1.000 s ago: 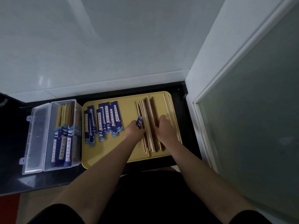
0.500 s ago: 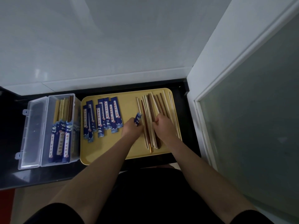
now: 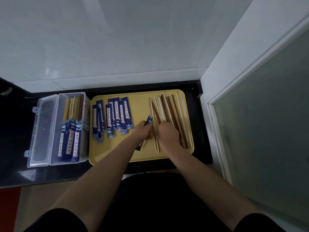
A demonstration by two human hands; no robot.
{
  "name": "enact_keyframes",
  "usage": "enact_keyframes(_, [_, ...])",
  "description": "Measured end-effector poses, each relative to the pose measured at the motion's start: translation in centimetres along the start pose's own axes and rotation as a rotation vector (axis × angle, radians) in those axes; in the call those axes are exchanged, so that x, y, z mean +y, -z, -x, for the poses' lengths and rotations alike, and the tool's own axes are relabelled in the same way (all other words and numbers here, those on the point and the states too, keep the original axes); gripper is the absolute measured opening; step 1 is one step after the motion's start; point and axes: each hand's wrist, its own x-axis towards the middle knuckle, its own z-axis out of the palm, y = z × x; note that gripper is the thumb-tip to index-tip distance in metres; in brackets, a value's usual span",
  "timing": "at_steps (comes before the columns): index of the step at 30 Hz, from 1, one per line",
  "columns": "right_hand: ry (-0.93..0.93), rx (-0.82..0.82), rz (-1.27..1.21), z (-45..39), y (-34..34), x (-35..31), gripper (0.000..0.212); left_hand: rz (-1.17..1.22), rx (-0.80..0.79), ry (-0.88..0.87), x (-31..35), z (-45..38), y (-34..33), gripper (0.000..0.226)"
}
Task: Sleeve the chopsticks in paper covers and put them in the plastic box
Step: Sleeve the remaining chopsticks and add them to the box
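Observation:
A yellow tray point(image 3: 140, 101) holds several blue paper covers point(image 3: 113, 117) on its left half and a spread of loose light and dark chopsticks point(image 3: 172, 111) on its right half. My left hand point(image 3: 143, 133) grips one blue cover point(image 3: 148, 120), whose top end sticks up past my fingers and whose lower end shows under my wrist. My right hand point(image 3: 168, 133) rests curled on the loose chopsticks, fingers over a dark one; whether it grips it is hidden. A clear plastic box point(image 3: 55, 131) left of the tray holds several sleeved chopsticks point(image 3: 70, 139).
The box lid point(image 3: 41, 131) lies open to the left on the black counter point(image 3: 15, 156). A white wall rises behind the tray. A white-framed frosted glass door point(image 3: 260, 114) stands close on the right of the tray.
My right hand has shifted slightly left on the chopstick pile and its fingers have curled. The chopsticks have fanned out a little. My left hand keeps holding the cover.

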Motion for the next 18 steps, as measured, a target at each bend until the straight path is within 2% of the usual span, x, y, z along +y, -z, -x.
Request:
enact_keyframes(5, [-0.053, -0.008, -0.192, -0.5, 0.9, 0.6, 0.014, 0.162, -0.04, 0.033, 0.8, 0.3, 0.4, 0.035])
enact_keyframes(9, [0.007, -0.015, -0.474, -0.2, 4.0, 1.2, 0.046, 0.368, 0.002, 0.106, 1.1, 1.5, 1.0, 0.055])
enact_keyframes(10, [0.029, -0.031, -0.532, -0.2, 5.0, 1.2, 0.046, 0.385, 0.02, 0.12, 1.0, 1.8, 1.2, 0.058])
enact_keyframes(13, [0.032, -0.091, -0.722, -0.4, 7.8, 1.1, 0.027, 0.432, 0.001, 0.11, 0.9, 1.9, 1.4, 0.068])
enact_keyframes(16, [0.033, -0.165, -1.008, -0.3, 10.2, 0.7, 0.024, 0.439, -0.031, 0.083, 1.0, 1.9, 1.5, 0.072])
enact_keyframes(18, [0.083, -0.089, -1.08, -0.3, 11.6, 0.5, 0.02, 0.44, -0.025, 0.077, 1.4, 2.2, 1.6, 0.066])
